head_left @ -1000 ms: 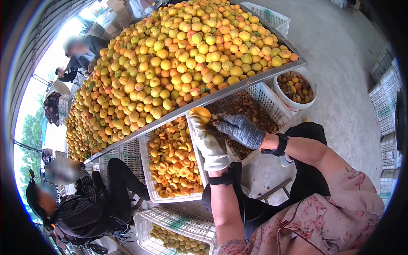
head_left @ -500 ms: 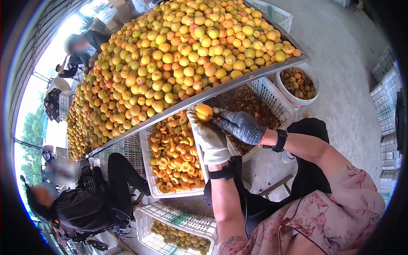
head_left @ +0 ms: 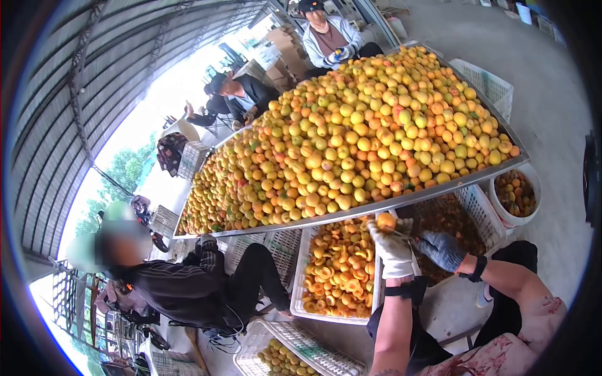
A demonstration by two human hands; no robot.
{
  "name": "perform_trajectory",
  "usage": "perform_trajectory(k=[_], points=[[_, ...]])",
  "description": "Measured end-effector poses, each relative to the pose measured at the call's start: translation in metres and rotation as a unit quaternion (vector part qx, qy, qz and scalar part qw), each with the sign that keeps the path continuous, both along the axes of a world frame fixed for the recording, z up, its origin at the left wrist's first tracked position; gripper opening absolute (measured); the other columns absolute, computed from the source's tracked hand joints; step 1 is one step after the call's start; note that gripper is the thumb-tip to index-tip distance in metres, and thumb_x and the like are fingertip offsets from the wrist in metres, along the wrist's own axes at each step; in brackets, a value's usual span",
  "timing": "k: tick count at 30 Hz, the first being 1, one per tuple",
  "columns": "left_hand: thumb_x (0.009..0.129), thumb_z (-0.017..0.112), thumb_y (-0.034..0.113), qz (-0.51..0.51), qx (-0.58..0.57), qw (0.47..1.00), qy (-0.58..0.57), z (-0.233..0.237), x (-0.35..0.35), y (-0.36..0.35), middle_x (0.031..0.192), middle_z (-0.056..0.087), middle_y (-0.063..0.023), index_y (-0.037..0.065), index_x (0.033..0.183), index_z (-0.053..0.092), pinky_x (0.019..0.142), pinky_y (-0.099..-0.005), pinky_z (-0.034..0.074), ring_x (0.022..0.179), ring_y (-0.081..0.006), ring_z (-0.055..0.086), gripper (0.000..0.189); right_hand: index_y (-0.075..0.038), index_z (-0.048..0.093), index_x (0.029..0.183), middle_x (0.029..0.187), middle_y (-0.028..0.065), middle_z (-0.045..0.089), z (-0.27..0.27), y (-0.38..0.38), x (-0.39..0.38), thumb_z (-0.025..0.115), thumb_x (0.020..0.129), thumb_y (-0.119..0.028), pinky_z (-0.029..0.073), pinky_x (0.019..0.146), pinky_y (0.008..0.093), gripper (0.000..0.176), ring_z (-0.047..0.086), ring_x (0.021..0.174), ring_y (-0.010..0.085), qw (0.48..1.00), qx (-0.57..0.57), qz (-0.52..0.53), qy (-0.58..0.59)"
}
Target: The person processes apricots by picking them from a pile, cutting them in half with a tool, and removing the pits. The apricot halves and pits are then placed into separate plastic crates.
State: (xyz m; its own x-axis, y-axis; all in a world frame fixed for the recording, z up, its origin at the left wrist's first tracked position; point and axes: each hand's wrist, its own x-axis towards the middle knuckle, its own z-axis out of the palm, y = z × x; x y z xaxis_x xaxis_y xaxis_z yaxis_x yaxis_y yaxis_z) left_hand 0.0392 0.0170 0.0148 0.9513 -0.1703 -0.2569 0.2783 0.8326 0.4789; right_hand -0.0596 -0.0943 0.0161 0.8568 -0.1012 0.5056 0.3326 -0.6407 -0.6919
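Both my hands are gloved and held in front of the metal table's edge. My left hand (head_left: pixel 392 249), in a white glove, grips an orange-yellow apricot (head_left: pixel 385 221) by its fingertips. Close on the right, my right hand (head_left: pixel 441 250), in a grey knit glove, is closed around a thin tool whose kind I cannot make out; its tip points towards the fruit. Beneath the left hand stands a white crate (head_left: pixel 332 318) of halved apricots (head_left: pixel 338 269). Under the right hand, another white crate (head_left: pixel 481 210) holds brownish pits or scraps.
Whole apricots (head_left: pixel 351 144) are heaped on the metal-edged table (head_left: pixel 301 222). A white bucket (head_left: pixel 511 218) of fruit stands right of it. Beside me on the left sits a person in dark clothes (head_left: pixel 175 285); two people sit across the table. A crate of greenish fruit (head_left: pixel 320 351) lies below.
My view has swung up and left, so the scene sits lower and further right, and more roof and people show. The apricot is still in my left hand, with my right hand beside it.
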Motion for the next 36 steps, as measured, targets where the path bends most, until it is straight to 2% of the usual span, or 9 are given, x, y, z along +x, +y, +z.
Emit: perform_trajectory(k=[3,6,7,10,12,15,25,28,36], points=[[0.093,0.04,0.054,0.008,-0.094,0.993,-0.076,0.025,-0.002,0.014,0.087,0.06,-0.0102,0.005,0.1,0.057,0.07,-0.044,0.053,0.075,-0.0247,0.058,0.052,-0.003,0.065,0.094,0.073,0.0088,0.064,0.006,-0.008,-0.009,0.065,0.088,-0.019,0.047,0.059,0.0324,0.017,0.06,0.065,0.016,0.951,0.243,0.072,0.176],[0.098,0.038,0.035,0.044,0.268,0.953,-0.134,0.025,-0.022,-0.006,0.094,0.059,-0.0075,0.003,0.106,0.057,0.073,-0.0357,0.052,0.081,-0.0182,0.058,0.038,-0.006,0.062,0.112,0.098,-0.0039,0.06,0.026,-0.011,0.005,0.065,0.088,-0.015,0.045,0.073,0.0214,0.026,0.053,0.085,0.0052,0.821,0.544,0.046,0.165],[0.096,0.044,0.03,0.084,0.453,0.833,-0.306,0.014,-0.036,-0.013,0.099,0.059,-0.0102,0.0,0.111,0.056,0.077,-0.0321,0.051,0.089,-0.018,0.058,0.036,-0.007,0.06,0.115,0.102,-0.0036,0.06,0.034,-0.012,0.011,0.063,0.089,-0.016,0.045,0.075,0.0223,0.028,0.053,0.09,0.0047,0.789,0.599,0.052,0.125],[0.095,0.047,0.03,-0.001,0.514,0.808,-0.287,0.025,-0.059,-0.036,0.098,0.06,-0.0187,0.001,0.112,0.056,0.082,-0.0394,0.046,0.087,-0.0323,0.058,0.034,-0.006,0.062,0.113,0.099,-0.0028,0.061,-0.008,-0.018,0.028,0.061,0.09,-0.018,0.046,0.075,0.0236,0.026,0.054,0.088,0.0051,0.749,0.655,0.016,0.104],[0.093,0.05,0.026,0.086,0.665,0.603,-0.431,0.034,-0.05,-0.037,0.099,0.059,-0.0232,0.001,0.113,0.055,0.082,-0.0425,0.045,0.088,-0.039,0.056,0.032,-0.006,0.063,0.111,0.098,-0.0012,0.063,-0.018,-0.027,0.038,0.06,0.09,-0.017,0.046,0.075,0.0241,0.023,0.056,0.086,0.007,0.733,0.672,0.023,0.101],[0.094,0.047,0.021,0.045,0.616,0.691,-0.376,0.037,-0.05,-0.043,0.115,0.058,-0.0259,-0.001,0.115,0.055,0.093,-0.0415,0.043,0.108,-0.0384,0.056,0.031,-0.004,0.064,0.107,0.096,-0.0003,0.064,0.0,-0.026,0.043,0.059,0.091,-0.017,0.047,0.075,0.0248,0.021,0.057,0.085,0.008,0.781,0.614,-0.029,0.106],[0.099,0.042,0.029,-0.002,0.543,0.831,-0.124,0.025,-0.056,-0.044,0.105,0.063,-0.017,0.006,0.141,0.035,0.074,-0.0326,0.048,0.079,-0.0195,0.059,0.049,-0.004,0.065,0.093,0.075,0.011,0.065,0.023,-0.003,0.055,0.07,0.082,-0.026,0.047,0.065,0.0334,0.025,0.061,0.068,0.02,0.949,0.268,-0.156,0.061],[0.1,0.034,0.027,0.093,0.462,0.865,-0.173,-0.003,-0.042,-0.044,0.092,0.058,-0.0177,0.001,0.101,0.053,0.073,-0.0344,0.045,0.08,-0.023,0.057,0.032,-0.004,0.063,0.087,0.071,0.0128,0.063,0.023,0.004,0.058,0.071,0.08,-0.025,0.046,0.062,0.0355,0.023,0.06,0.064,0.0265,0.968,0.199,-0.148,0.035],[0.098,0.038,0.027,-0.061,0.186,0.979,-0.052,-0.032,-0.027,-0.033,0.097,0.061,-0.0043,0.005,0.107,0.058,0.08,-0.0264,0.047,0.088,-0.0137,0.059,0.03,-0.004,0.059,0.08,0.069,0.0148,0.058,0.028,0.006,0.061,0.068,0.073,-0.015,0.045,0.059,0.0403,0.016,0.058,0.066,0.0356,0.995,0.007,-0.075,-0.061]])
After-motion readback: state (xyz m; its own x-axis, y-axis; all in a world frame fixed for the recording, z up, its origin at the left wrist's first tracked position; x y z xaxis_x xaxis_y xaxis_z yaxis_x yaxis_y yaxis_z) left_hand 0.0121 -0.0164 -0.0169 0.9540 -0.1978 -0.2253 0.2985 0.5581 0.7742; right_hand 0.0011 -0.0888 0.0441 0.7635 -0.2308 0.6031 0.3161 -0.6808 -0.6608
